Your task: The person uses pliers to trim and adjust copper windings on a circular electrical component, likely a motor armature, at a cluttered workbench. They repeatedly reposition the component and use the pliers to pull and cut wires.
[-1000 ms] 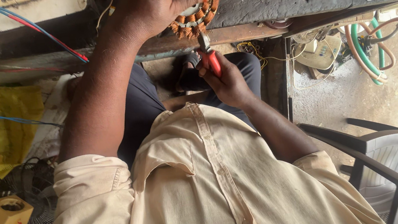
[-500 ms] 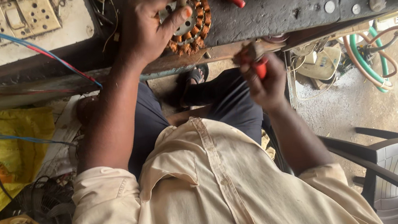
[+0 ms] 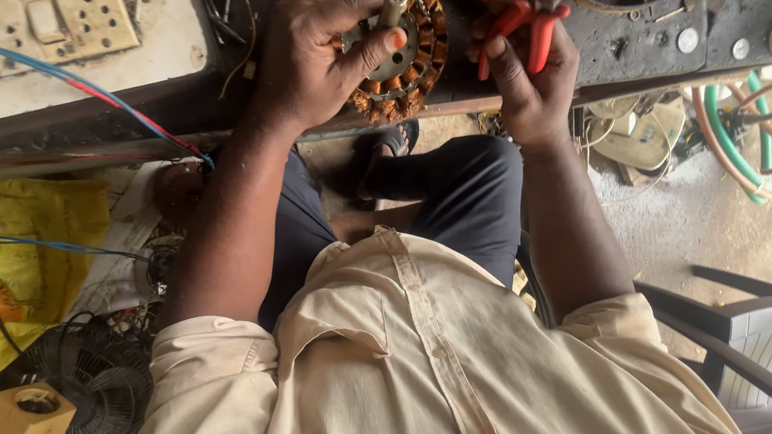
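At the table's near edge, the left hand (image 3: 312, 54) clasps a copper-wound stator (image 3: 399, 39) while the right hand (image 3: 530, 72) grips red-handled pliers (image 3: 527, 8); a slip could nick windings or fingers.

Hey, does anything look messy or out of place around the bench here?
Yes. Loose hoses and wires lie tangled on the floor under the bench, and a fan grille sits among clutter beside a crumpled yellow bag.
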